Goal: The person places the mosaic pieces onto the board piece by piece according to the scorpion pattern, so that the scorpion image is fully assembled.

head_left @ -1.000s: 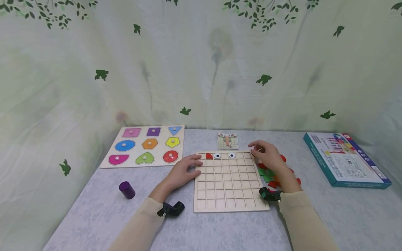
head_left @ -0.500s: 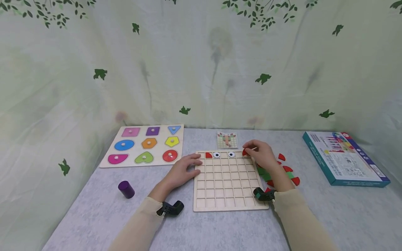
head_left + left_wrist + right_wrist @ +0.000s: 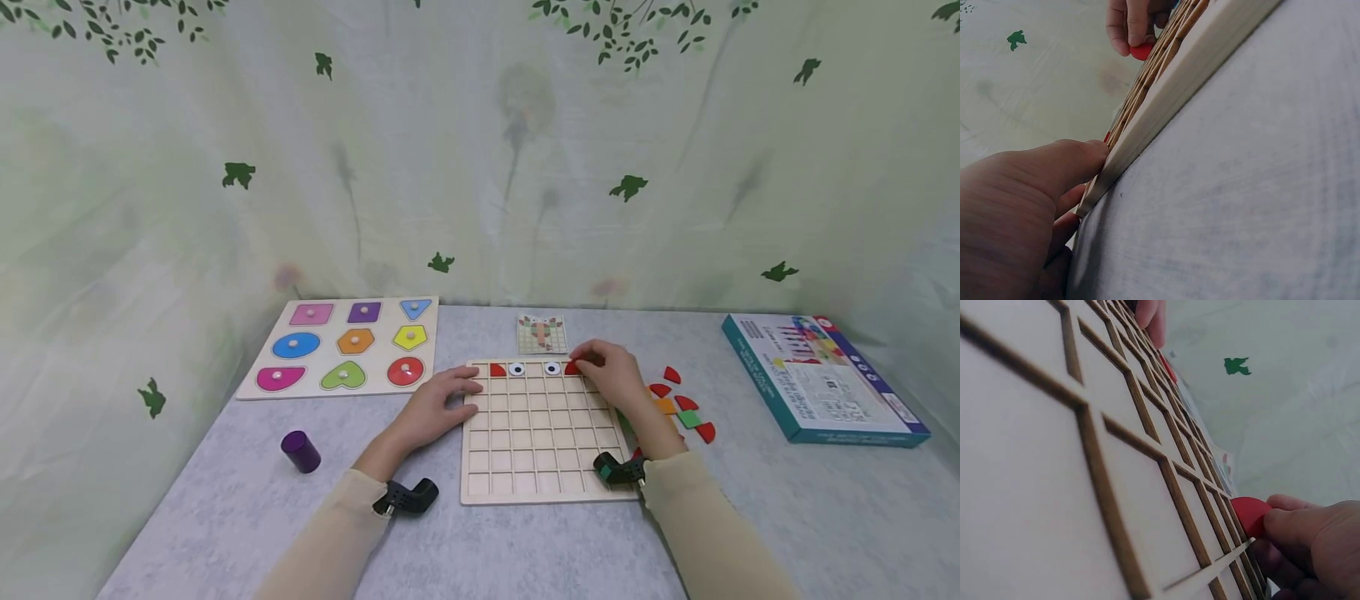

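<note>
The square wooden grid board (image 3: 531, 433) lies flat, with a red quarter-circle tile (image 3: 498, 370) and two eye tiles (image 3: 517, 369) in its top row. My left hand (image 3: 435, 410) rests at the board's upper left edge, thumb and fingers touching it; the thumb (image 3: 1082, 159) shows against the edge in the left wrist view. My right hand (image 3: 611, 372) pinches another red quarter-circle tile (image 3: 1250, 514) between thumb and fingers over the top row, just right of the right eye tile. The tile's far side is hidden by the fingers.
Loose red, green and orange tiles (image 3: 688, 419) lie right of the board, partly behind my right forearm. A pattern card (image 3: 542, 336) lies behind it. Leftward are a knobbed shape puzzle (image 3: 382, 362) and a purple cylinder (image 3: 302, 452); a flat box (image 3: 828, 383) lies far right.
My right hand has moved left from the board's upper right corner, bringing the red tile beside the right eye tile. My left hand has stayed in place.
</note>
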Available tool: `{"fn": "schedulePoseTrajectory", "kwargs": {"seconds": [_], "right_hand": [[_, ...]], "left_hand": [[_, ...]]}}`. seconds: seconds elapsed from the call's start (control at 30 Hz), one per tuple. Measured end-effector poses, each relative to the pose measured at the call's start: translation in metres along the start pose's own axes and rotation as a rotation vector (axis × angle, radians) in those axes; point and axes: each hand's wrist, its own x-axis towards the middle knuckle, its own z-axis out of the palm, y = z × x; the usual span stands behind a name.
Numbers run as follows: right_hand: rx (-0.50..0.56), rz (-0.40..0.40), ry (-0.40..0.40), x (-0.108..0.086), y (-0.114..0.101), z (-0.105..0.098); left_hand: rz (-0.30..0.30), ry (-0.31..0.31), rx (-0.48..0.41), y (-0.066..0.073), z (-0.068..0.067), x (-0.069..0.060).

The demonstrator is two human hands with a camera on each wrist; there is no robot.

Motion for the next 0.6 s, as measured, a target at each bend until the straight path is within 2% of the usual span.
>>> {"fn": "schedulePoseTrajectory", "kwargs": {"seconds": [0.6], "right_hand": [[-0.100,-0.090,-0.001,-0.0020,0.0067,0.0031]], "left_hand": [[-0.003,0.000,-0.002,0.0017,-0.0006,0.0001]]}}
